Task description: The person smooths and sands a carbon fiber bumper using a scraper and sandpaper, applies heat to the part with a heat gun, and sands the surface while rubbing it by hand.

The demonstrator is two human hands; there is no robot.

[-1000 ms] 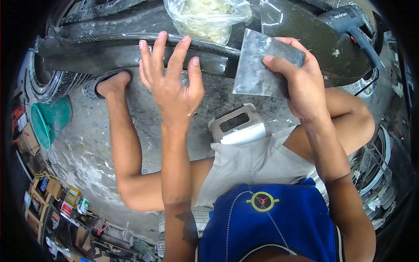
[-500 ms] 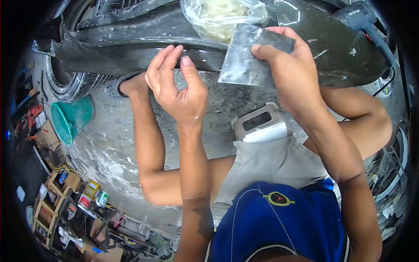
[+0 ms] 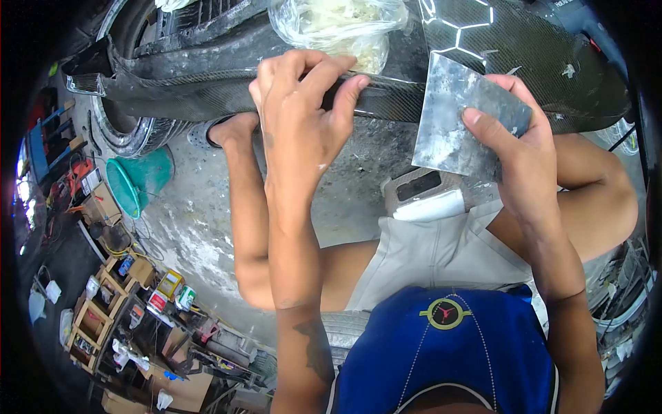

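My right hand [image 3: 527,141] grips a flat, grey, smudged square sheet [image 3: 448,114], thumb on its near face and fingers behind. Whether it is metal or plastic I cannot tell. My left hand [image 3: 303,103] is over the edge of a long, glossy carbon-fibre panel [image 3: 186,96]. Its fingers are bent and the thumb stands apart, with nothing visible between them. Contact with the panel is not clear from here. Behind the left hand lies a clear plastic bag [image 3: 338,21] with pale yellowish material inside.
White tape-like lines in a hexagon pattern mark another carbon-fibre part [image 3: 552,76]. A dark heat gun [image 3: 572,17] lies at the far right, partly cut off. A green bucket [image 3: 148,179] and a tire [image 3: 131,138] are at left. Between my legs sits a hollow block [image 3: 420,190].
My left hand has moved right and up, turning its back toward me with the fingers bending over the panel edge. My right hand has shifted right and slightly down with the grey sheet.
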